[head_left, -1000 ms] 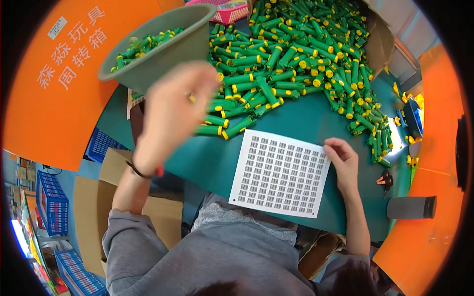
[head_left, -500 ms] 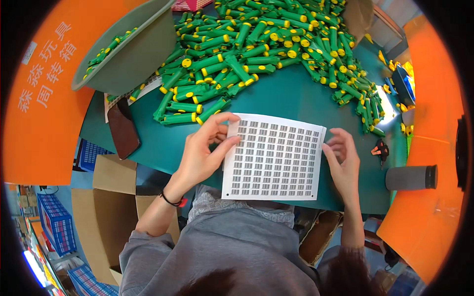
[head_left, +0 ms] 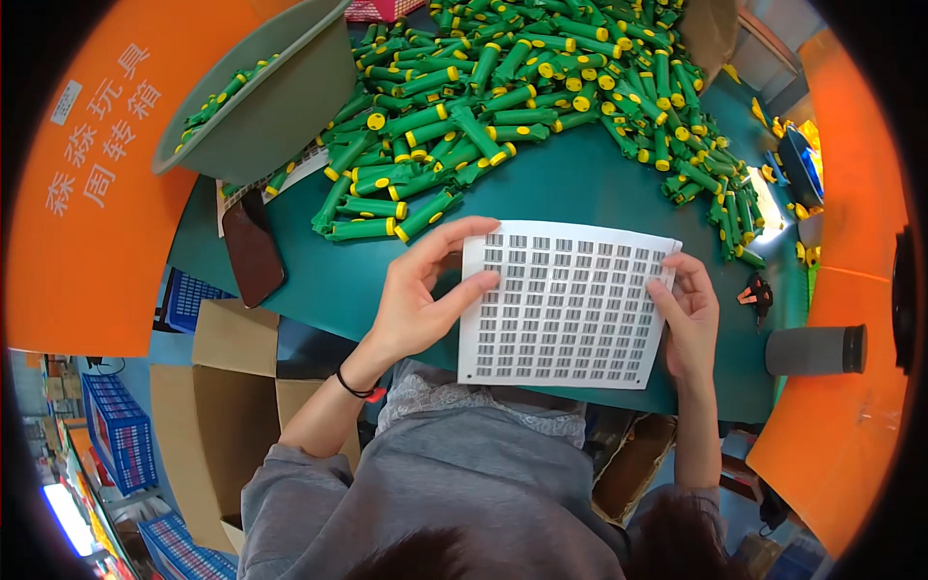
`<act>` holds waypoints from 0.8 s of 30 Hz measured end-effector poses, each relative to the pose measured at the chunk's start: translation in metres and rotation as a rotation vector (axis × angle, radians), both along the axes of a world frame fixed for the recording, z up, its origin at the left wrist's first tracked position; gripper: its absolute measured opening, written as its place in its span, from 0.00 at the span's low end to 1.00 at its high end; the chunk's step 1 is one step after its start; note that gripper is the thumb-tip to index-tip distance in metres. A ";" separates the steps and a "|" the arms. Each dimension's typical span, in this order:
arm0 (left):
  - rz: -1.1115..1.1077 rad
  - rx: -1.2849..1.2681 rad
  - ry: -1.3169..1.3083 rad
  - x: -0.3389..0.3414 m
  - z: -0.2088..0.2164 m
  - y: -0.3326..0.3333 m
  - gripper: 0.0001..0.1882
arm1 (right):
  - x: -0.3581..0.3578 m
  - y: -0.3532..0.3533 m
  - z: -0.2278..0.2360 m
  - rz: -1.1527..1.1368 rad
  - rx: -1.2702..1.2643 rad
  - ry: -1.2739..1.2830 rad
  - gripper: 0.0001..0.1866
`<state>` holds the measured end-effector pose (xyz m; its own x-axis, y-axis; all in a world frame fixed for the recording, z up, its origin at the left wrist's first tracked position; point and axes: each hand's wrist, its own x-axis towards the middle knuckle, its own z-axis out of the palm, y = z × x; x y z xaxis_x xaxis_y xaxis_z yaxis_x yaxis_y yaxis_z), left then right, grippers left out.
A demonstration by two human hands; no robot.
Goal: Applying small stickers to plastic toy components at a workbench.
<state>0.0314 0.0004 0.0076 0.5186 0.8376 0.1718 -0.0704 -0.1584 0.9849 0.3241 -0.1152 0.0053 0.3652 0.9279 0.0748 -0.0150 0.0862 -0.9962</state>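
Note:
A white sheet of small barcode labels (head_left: 565, 309) is held up in front of me, over the near edge of the green table. My left hand (head_left: 425, 290) pinches its upper left edge, thumb on the printed face. On the opposite side, my right hand (head_left: 688, 314) grips the right edge, with the thumb on the front and fingers curled at the border. Beyond the sheet lies a big heap of green tube-shaped pieces with yellow ends (head_left: 503, 106), spread over the far table.
A grey-green tub (head_left: 290, 106) with more green pieces stands at the far left, beside a dark red phone-like slab (head_left: 253, 253). To the right are a grey cylinder (head_left: 817, 350) and a small black-and-orange tool (head_left: 756, 295). An open cardboard box (head_left: 227, 416) sits below left.
My right hand has closed on the sheet's right edge, where it was just beside it before. The sheet and my left hand have shifted slightly right in view.

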 end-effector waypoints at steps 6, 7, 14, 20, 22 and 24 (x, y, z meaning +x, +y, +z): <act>0.077 0.055 -0.027 0.005 0.007 -0.005 0.27 | -0.002 0.003 0.006 0.044 0.015 0.107 0.21; 0.096 0.021 -0.034 0.005 0.009 -0.007 0.26 | 0.000 0.003 0.006 0.045 0.011 0.107 0.21; 0.124 -0.017 0.066 -0.004 0.006 0.000 0.15 | 0.014 -0.002 0.003 0.026 -0.117 0.022 0.25; 0.001 -0.150 -0.055 -0.001 0.007 -0.002 0.17 | -0.006 0.006 0.014 -0.026 -0.088 -0.028 0.27; -0.035 -0.177 -0.057 0.001 0.013 -0.004 0.18 | -0.007 0.006 0.013 -0.059 -0.035 -0.012 0.28; -0.036 -0.254 -0.188 0.002 0.016 -0.004 0.17 | 0.002 0.004 0.006 -0.002 -0.057 0.149 0.27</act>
<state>0.0337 -0.0034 0.0234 0.5276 0.8477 0.0554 -0.2561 0.0965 0.9618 0.3266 -0.1115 0.0117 0.3705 0.9282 -0.0331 -0.1627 0.0297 -0.9862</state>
